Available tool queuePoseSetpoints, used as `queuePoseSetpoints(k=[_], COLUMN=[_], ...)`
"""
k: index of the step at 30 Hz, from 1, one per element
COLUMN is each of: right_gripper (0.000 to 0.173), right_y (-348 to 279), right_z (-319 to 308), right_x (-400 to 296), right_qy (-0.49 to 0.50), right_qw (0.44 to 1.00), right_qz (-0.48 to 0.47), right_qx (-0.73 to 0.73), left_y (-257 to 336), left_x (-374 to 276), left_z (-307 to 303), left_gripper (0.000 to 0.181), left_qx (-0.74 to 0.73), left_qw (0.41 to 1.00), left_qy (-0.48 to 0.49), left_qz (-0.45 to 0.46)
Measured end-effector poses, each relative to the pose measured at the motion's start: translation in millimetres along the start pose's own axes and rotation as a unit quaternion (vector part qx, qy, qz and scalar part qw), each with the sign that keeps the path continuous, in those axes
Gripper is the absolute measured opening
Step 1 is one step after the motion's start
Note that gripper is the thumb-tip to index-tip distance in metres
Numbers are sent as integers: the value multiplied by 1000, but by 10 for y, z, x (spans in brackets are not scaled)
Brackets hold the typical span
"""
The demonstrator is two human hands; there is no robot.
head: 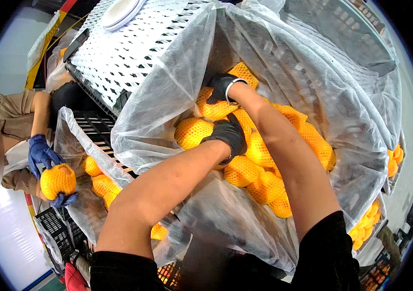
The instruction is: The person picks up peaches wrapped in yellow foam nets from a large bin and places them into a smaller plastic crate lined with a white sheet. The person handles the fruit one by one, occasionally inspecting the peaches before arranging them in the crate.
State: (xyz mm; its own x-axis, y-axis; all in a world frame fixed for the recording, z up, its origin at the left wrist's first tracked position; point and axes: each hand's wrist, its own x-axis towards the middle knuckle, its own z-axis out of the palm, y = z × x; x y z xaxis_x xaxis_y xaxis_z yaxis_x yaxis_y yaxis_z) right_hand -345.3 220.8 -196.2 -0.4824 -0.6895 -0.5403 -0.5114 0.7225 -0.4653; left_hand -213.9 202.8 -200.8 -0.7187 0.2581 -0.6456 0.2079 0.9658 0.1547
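Both my hands, in black gloves, are down inside a container lined with a thin translucent white sheet (293, 69). Round fruits in yellow foam netting lie piled in it. My right hand (224, 87), below a pale wristband, is on a netted fruit (215, 109) at the far side, its thumb against the netting. Nearer to me, my left hand (226, 136) touches the pile beside another netted fruit (192, 134); its fingertips are partly hidden. More netted fruits (261, 149) lie under and between my forearms.
At the left, a co-worker's blue-gloved hands (43, 152) hold a netted fruit (58, 181) over another lined crate (99, 127). White perforated sheeting (119, 62) covers a stack behind, with a round white lid-like item (123, 12) on top. Fruit-filled crates (366, 222) stand at right.
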Motion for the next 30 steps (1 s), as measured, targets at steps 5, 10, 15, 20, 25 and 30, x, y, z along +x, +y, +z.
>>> queuePoseSetpoints(k=[5, 10, 15, 20, 25, 30], right_gripper=[50, 38, 33, 50, 57, 64], right_y=[47, 112, 421, 709, 643, 601], right_z=[266, 330, 158, 576, 523, 498], right_x=[124, 46, -344, -341, -430, -542], right_qy=[102, 181, 381, 339, 333, 304], right_qw=[992, 980, 921, 937, 933, 940], right_qz=[-69, -80, -69, -81, -61, -37], right_qx=[-40, -5, -38, -22, -122, -150], left_y=[87, -363, -650, -748, -731, -743], left_x=[-218, -967, -1879, -2038, -1977, -1983], left_z=[-99, -702, -924, -533, -503, -474], left_gripper=[77, 38, 36, 24, 21, 19], left_qx=[107, -86, -172, -6, 6, 12], left_qw=[992, 964, 932, 920, 914, 921], left_qy=[-15, 78, 310, 383, 398, 387], left_qz=[72, 240, 80, 80, 72, 55])
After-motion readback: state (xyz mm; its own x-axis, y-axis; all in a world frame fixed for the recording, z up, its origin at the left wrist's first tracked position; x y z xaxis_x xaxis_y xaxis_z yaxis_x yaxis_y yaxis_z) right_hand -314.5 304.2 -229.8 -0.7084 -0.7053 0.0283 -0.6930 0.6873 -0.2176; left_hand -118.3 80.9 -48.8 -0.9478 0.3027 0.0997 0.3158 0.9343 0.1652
